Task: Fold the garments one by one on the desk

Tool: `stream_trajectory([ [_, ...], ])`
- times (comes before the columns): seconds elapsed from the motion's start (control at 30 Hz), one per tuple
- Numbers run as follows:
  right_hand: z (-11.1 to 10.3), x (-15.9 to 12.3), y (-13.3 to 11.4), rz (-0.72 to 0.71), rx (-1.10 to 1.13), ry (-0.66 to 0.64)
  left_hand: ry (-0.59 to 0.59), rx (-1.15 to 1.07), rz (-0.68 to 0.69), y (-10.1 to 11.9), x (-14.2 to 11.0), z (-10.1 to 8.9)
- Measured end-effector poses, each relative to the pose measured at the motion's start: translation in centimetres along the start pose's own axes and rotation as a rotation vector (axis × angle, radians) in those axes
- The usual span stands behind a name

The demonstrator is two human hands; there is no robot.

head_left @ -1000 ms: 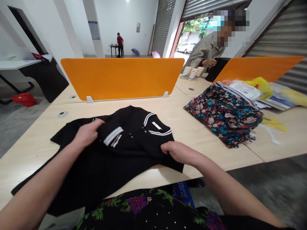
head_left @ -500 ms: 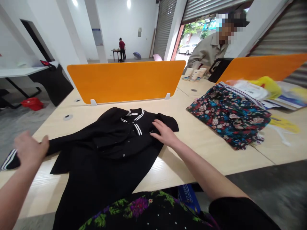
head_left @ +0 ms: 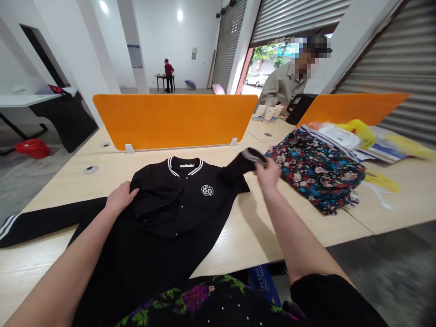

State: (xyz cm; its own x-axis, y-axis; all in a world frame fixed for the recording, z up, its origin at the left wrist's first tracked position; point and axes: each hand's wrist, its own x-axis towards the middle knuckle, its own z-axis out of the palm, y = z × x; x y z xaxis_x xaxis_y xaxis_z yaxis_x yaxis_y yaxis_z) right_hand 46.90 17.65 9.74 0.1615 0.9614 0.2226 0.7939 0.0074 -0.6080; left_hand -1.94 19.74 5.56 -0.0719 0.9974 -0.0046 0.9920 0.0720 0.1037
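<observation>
Right hand (head_left: 269, 176) gripping the jacket (head_left: 197, 211) by a blurred cuff (head_left: 251, 156), left hand (head_left: 119, 200) against its side; pinching or not, we can't tell! It's across the surface (head_left: 235, 247), hem lost against our clothes (head_left: 204, 304), other cuff (head_left: 7, 227) cut off.

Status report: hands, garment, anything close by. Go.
Left hand on black garment. Right hand gripping a striped cuff, that sleeve lifted. Garment front up, other sleeve stretched out sideways. Floral fabric close by right hand.
</observation>
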Motion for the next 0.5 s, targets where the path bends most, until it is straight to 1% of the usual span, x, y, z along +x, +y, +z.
stream_trajectory([
  [0.03, -1.6, -0.2, 1.5, 0.121, -0.048, 0.153, 0.007, -0.009, -0.024, -0.2, 0.0, 0.0],
  [0.07, -2.6, -0.6, 2.8, 0.209, -0.088, 0.249, 0.013, -0.032, -0.030, -0.4, 0.0, 0.1],
  [0.1, -2.8, -1.3, 3.9, 0.281, -0.098, 0.290, 0.019, -0.069, -0.021, -0.6, 0.0, 0.2],
  [0.13, -2.4, -2.3, 4.6, 0.315, -0.090, 0.268, 0.024, -0.116, -0.001, -0.8, 0.0, 0.3],
  [0.17, -1.3, -3.4, 4.9, 0.324, -0.068, 0.204, 0.027, -0.163, 0.027, -0.9, 0.0, 0.5],
  [0.23, 2.4, -5.7, 4.6, 0.292, -0.001, 0.022, 0.020, -0.219, 0.080, -1.0, -0.2, 0.7],
  [0.3, 6.6, -7.3, 3.1, 0.233, 0.028, -0.074, -0.010, -0.189, 0.076, -0.8, -0.4, 0.8],
  [0.33, 8.5, -7.7, 2.2, 0.159, 0.014, -0.091, -0.022, -0.155, 0.054, -0.6, -0.6, 0.7],
  [0.37, 10.0, -7.6, 1.1, 0.087, -0.007, -0.073, -0.023, -0.122, 0.023, -0.3, -0.7, 0.6],
  [0.4, 11.0, -7.1, 0.1, 0.015, -0.023, -0.045, -0.011, -0.100, -0.013, 0.0, -0.6, 0.3],
  [0.43, 11.6, -6.1, -0.8, -0.047, -0.029, -0.002, 0.018, -0.093, -0.052, 0.3, -0.5, -0.1],
  [0.5, 11.7, -3.1, -2.6, -0.124, -0.002, 0.095, 0.134, -0.142, -0.151, 0.7, 0.4, -1.5],
])
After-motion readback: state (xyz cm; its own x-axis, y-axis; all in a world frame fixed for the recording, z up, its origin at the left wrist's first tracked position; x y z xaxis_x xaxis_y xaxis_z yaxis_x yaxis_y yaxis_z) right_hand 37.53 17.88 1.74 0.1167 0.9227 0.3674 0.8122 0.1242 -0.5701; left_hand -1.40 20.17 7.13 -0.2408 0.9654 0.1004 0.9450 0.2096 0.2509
